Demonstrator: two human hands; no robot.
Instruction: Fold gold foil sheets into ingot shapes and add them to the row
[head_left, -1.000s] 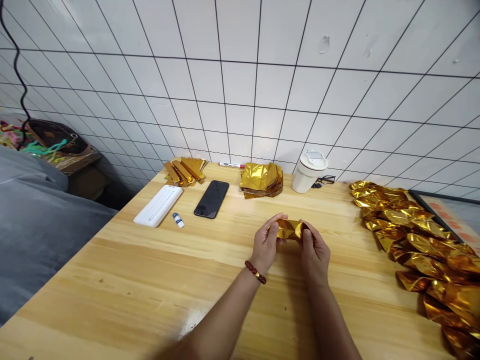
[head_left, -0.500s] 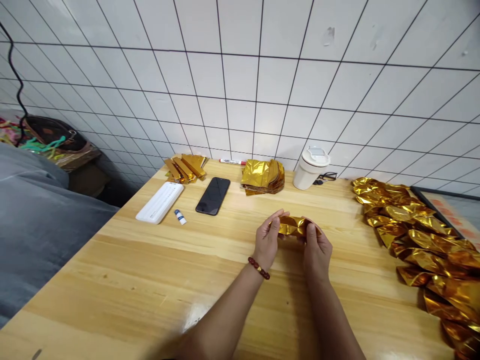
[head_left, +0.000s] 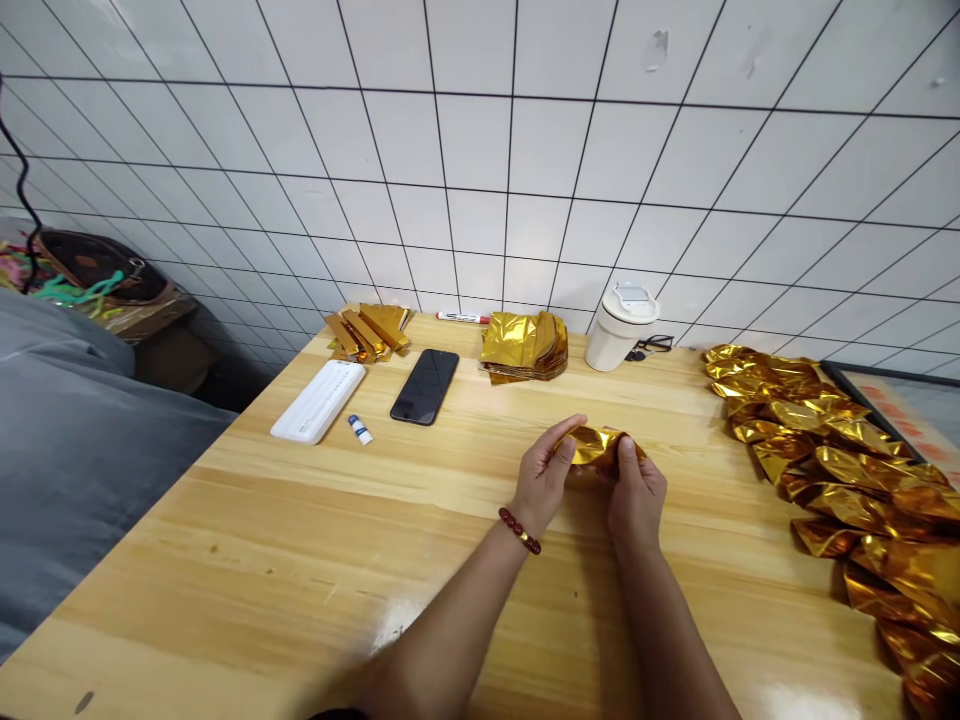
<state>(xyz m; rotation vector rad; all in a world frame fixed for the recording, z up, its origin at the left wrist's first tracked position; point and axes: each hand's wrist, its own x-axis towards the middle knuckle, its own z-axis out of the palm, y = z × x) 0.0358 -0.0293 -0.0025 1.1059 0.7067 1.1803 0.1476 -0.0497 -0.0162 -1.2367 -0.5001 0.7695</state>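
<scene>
Foil piece shifted right; left hand, right hand pinch its ends; table's left edge well apart

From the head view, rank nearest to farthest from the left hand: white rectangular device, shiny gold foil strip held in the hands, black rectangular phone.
1. Shiny gold foil strip: held by the left hand and right hand.
2. Black rectangular phone: to the left and forward.
3. White rectangular device: farther left, past the phone.
</scene>
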